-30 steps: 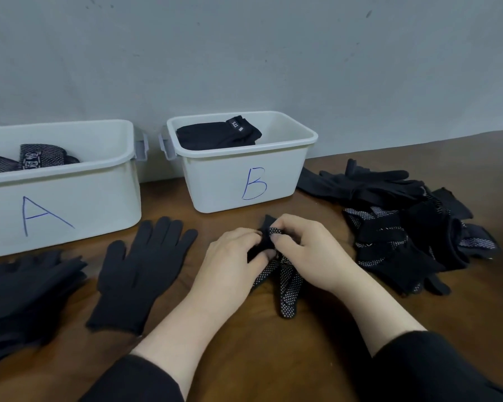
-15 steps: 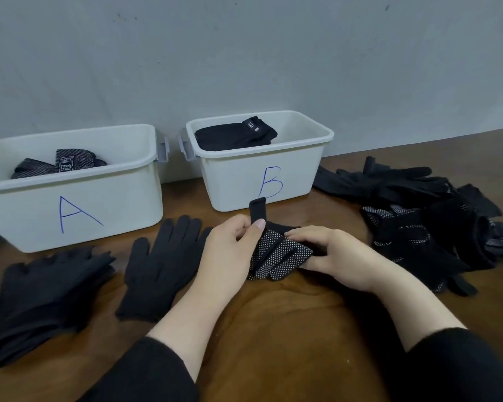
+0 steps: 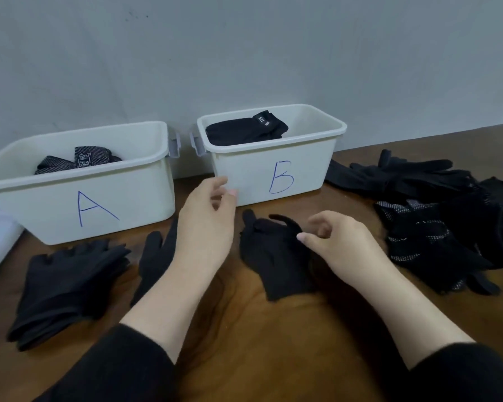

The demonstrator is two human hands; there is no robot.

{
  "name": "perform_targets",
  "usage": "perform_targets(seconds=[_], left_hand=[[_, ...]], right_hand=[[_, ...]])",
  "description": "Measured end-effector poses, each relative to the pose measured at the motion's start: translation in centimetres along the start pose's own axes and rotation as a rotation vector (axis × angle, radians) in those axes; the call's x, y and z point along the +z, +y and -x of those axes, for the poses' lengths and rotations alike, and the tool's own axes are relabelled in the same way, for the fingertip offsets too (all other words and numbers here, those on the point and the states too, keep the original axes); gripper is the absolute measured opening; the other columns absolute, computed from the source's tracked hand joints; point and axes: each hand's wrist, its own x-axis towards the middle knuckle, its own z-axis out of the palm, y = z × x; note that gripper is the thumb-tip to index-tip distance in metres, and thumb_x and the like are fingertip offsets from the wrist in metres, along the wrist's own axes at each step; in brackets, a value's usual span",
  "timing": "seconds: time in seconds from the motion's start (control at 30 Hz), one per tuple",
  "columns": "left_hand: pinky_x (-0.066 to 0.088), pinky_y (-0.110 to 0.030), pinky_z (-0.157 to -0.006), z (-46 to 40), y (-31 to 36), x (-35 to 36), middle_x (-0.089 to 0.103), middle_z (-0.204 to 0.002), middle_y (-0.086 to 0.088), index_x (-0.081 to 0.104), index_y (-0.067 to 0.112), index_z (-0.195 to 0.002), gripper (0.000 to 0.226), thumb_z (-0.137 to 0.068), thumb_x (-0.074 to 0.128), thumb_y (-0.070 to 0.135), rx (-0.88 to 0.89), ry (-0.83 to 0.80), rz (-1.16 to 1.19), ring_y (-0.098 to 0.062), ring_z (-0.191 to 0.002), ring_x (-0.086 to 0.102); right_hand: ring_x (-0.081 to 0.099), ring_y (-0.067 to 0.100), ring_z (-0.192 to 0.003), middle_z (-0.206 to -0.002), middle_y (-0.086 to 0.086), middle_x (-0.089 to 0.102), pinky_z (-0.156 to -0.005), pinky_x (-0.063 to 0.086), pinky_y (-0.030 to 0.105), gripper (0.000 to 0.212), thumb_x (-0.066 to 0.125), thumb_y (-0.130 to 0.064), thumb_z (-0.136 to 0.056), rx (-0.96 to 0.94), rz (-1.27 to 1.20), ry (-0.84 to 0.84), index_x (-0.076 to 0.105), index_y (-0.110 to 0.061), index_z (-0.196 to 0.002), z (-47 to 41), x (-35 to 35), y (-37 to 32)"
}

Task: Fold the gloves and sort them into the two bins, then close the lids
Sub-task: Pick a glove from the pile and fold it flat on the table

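my left hand hovers over the table, fingers loosely curled, holding nothing, just near bin b. my right hand also loose, fingers curled a bit, thumb tip touching or just over the folded glove; cannot tell which. that glove lies on the table between my hands, near side of bin b. bin a far left has dotted gloves inside, bin b has plain black ones. flat glove partly under my left wrist, stack of black gloves near left, unsorted glove pile on the right. both bins have no lids on.
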Motion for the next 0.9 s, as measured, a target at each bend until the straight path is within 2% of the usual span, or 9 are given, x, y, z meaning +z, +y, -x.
perform_targets(seconds=[0.07, 0.17, 0.27, 0.3, 0.37, 0.43, 0.57, 0.73, 0.9], left_hand=[[0.040, -0.007, -0.074, 2.1, -0.7, 0.0, 0.059, -0.110, 0.020, 0.062, 0.031, -0.123, 0.025, -0.101, 0.051, 0.037, 0.156, -0.007, -0.120, 0.008, -0.097, 0.055], [0.042, -0.014, -0.081, 4.3, -1.9, 0.5, 0.059, -0.100, 0.020, 0.068, 0.035, -0.106, 0.016, -0.099, 0.054, 0.038, 0.306, -0.173, -0.303, 0.003, -0.096, 0.053], [0.035, -0.030, -0.106, 5.1, -2.5, 1.3, 0.054, -0.131, 0.019, 0.064, 0.040, -0.126, 0.032, -0.100, 0.050, 0.049, 0.395, -0.386, -0.576, -0.004, -0.122, 0.044], [0.028, -0.033, -0.111, 5.0, -2.6, 1.4, 0.048, -0.141, 0.018, 0.060, 0.041, -0.133, 0.037, -0.100, 0.047, 0.052, 0.380, -0.426, -0.621, -0.005, -0.132, 0.038], [0.018, -0.033, -0.116, 4.7, -2.8, 1.6, 0.039, -0.152, 0.016, 0.050, 0.041, -0.142, 0.046, -0.099, 0.043, 0.058, 0.317, -0.443, -0.673, -0.006, -0.141, 0.029], [0.015, -0.033, -0.119, 4.6, -2.9, 1.5, 0.033, -0.157, 0.014, 0.041, 0.040, -0.148, 0.053, -0.099, 0.039, 0.061, 0.276, -0.417, -0.705, -0.006, -0.145, 0.024], [0.018, -0.034, -0.118, 4.9, -2.7, 1.3, 0.035, -0.156, 0.015, 0.036, 0.039, -0.149, 0.054, -0.100, 0.037, 0.061, 0.285, -0.399, -0.737, -0.006, -0.144, 0.028], [0.024, -0.035, -0.113, 3.5, -2.6, 2.0, 0.047, -0.146, 0.015, 0.046, 0.036, -0.143, 0.046, -0.102, 0.039, 0.054, 0.341, -0.362, -0.713, -0.008, -0.137, 0.037], [0.012, -0.048, -0.122, 1.5, -2.9, 3.8, 0.022, -0.165, 0.006, 0.028, 0.033, -0.155, 0.054, -0.105, 0.034, 0.049, 0.327, -0.485, -0.704, -0.014, -0.152, 0.014]], right_hand=[[0.056, 0.013, -0.095, -0.103, -0.008, 0.059, -0.078, 0.042, 0.028, 0.037, 0.072, -0.040, -0.091, -0.016, 0.025, 0.048, 0.059, -0.028, -0.123, -0.3, -0.6, 0.5], [0.057, 0.005, -0.089, -0.097, -0.013, 0.060, -0.072, 0.045, 0.022, 0.019, 0.072, -0.038, -0.091, -0.096, -0.014, -0.004, 0.062, -0.033, -0.107, -0.5, -1.3, 1.0], [0.054, -0.002, -0.091, -0.102, -0.018, 0.058, -0.078, 0.040, 0.010, 0.012, 0.072, -0.037, -0.091, -0.228, 0.049, -0.164, 0.069, -0.037, -0.103, -0.3, -1.2, 0.9], [0.052, -0.001, -0.095, -0.107, -0.020, 0.056, -0.085, 0.040, 0.013, 0.018, 0.071, -0.040, -0.092, -0.259, 0.091, -0.209, 0.071, -0.038, -0.109, -0.3, -0.9, 0.9], [0.047, 0.003, -0.106, -0.116, -0.022, 0.052, -0.101, 0.041, 0.031, 0.030, 0.068, -0.046, -0.093, -0.266, 0.189, -0.264, 0.069, -0.038, -0.121, -0.3, -0.6, 0.7], [0.045, 0.008, -0.110, -0.120, -0.018, 0.052, -0.106, 0.038, 0.040, 0.036, 0.066, -0.049, -0.093, -0.232, 0.259, -0.252, 0.066, -0.035, -0.127, -0.3, -0.7, 0.5], [0.047, 0.009, -0.106, -0.114, -0.015, 0.053, -0.103, 0.040, 0.039, 0.037, 0.064, -0.051, -0.093, -0.228, 0.294, -0.199, 0.067, -0.032, -0.125, -0.3, -0.7, 0.7], [0.039, 0.001, -0.107, -0.121, -0.023, 0.052, -0.103, 0.033, 0.035, 0.027, 0.062, -0.045, -0.097, -0.392, 0.197, -0.124, 0.066, -0.036, -0.122, 0.0, 0.3, 0.5], [0.042, 0.003, -0.128, -0.134, -0.024, 0.052, -0.108, 0.031, 0.035, 0.034, 0.061, -0.041, -0.098, -0.388, 0.211, -0.182, 0.062, -0.033, -0.132, -0.1, 1.1, 0.5]])
